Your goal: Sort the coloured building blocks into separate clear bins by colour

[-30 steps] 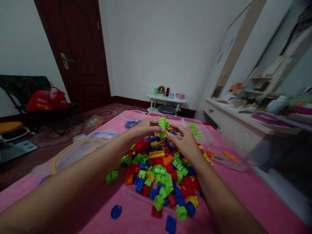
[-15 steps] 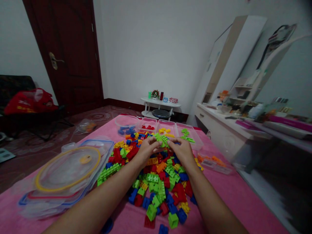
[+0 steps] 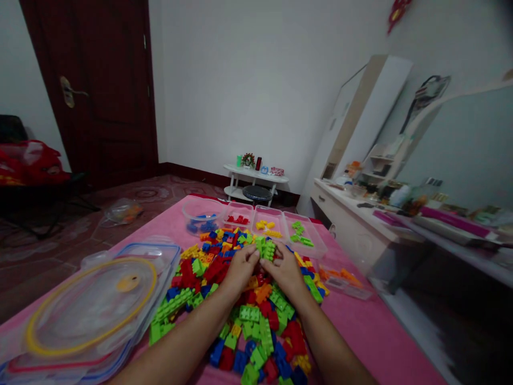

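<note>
Both of my hands meet over a heap of toy building blocks [image 3: 250,314] in red, green, blue, yellow and orange. Between them is a light green building block [image 3: 265,248] with studs; whether it is one piece or several joined I cannot tell. My left hand [image 3: 241,267] pinches its left side. The fingers of my right hand [image 3: 285,270] are closed round its right side. Just beyond the heap stand clear containers: a round one with blue blocks [image 3: 203,223], then ones with red blocks [image 3: 238,220], yellow blocks [image 3: 267,226] and green blocks [image 3: 300,235].
Clear lids [image 3: 92,305] with yellow, red and blue rims lie stacked at the left on the pink cloth [image 3: 348,342]. A clear box of orange blocks [image 3: 344,278] sits at the right. A dressing table [image 3: 352,214] stands beyond the right edge.
My hands have drawn a little nearer to me and turned the green block more upright. The view has shifted, so the surroundings sit differently in the frame.
</note>
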Tool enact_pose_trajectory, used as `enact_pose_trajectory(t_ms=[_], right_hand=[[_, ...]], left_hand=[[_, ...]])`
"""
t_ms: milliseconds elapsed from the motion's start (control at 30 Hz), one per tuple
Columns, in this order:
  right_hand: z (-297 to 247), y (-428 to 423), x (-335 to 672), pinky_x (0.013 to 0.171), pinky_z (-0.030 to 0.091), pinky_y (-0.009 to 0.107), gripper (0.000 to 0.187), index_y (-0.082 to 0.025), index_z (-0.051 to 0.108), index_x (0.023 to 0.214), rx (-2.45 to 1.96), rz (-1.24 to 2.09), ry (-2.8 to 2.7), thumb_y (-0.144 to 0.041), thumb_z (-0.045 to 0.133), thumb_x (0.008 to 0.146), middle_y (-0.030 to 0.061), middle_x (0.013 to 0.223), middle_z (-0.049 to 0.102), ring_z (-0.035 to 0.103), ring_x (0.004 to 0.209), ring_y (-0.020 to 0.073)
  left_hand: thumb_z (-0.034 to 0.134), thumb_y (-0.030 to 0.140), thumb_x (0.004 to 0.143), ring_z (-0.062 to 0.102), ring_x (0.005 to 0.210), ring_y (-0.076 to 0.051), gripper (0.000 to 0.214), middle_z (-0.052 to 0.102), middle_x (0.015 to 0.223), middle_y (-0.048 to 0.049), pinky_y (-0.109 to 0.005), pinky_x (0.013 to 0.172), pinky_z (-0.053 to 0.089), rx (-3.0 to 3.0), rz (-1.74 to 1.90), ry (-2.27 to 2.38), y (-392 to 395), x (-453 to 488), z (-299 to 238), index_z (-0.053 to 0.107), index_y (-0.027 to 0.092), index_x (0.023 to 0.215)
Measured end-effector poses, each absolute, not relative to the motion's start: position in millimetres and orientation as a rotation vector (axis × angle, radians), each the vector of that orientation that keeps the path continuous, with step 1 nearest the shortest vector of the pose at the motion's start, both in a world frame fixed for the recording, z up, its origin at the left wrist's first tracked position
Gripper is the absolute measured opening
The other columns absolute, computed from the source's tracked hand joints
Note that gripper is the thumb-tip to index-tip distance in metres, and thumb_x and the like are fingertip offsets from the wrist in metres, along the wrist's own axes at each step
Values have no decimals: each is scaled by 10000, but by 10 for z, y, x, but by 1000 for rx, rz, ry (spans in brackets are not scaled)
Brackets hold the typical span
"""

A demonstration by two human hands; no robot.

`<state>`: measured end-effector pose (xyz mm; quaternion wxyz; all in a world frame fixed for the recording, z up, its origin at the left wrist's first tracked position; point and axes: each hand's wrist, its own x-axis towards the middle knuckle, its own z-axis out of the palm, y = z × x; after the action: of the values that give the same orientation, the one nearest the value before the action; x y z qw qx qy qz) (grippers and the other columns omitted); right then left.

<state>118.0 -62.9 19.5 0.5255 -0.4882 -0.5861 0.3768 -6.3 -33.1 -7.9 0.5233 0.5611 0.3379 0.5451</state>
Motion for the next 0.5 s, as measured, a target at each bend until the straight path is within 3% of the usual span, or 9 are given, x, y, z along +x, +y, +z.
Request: enact_pose_trajectory(t_ms=[67, 133, 233, 500], right_hand=[[205, -574, 1252, 555, 537, 251, 444, -171, 543, 1041, -1193, 870, -1361, -244, 691, 629, 42, 929, 678, 648, 620, 141], [257, -477, 1362, 473, 507, 235, 446, -175, 542, 1017, -1254, 876, -1302, -287, 708, 619, 25, 861, 675, 630, 553, 137], [396, -223, 1583, 444, 497, 227, 412, -192, 525, 975, -1387, 793, -1169, -285, 699, 613, 4, 806, 658, 630, 533, 136], [724, 529, 2281, 539, 523, 266, 117, -181, 508, 831, -1786, 522, -1120, -237, 573, 750, 69, 716, 661, 662, 627, 177]], left_hand=[[561, 243, 776, 581, 847, -172, 147, 649, 882, -56, -272, 737, 489, 1409, 1289, 795, -322, -37, -111, 665, 139, 782], [529, 210, 790, 596, 878, -182, 264, 648, 1016, -88, -285, 718, 507, 1348, 1233, 819, -329, -14, -114, 670, 140, 1001], [481, 170, 807, 615, 844, -180, 401, 652, 1033, -114, -285, 668, 517, 1228, 1162, 882, -350, 3, -81, 597, 125, 1188], [517, 140, 766, 634, 783, -173, 316, 686, 888, -82, -272, 679, 499, 1369, 1190, 947, -288, 19, -200, 669, 132, 1043]])
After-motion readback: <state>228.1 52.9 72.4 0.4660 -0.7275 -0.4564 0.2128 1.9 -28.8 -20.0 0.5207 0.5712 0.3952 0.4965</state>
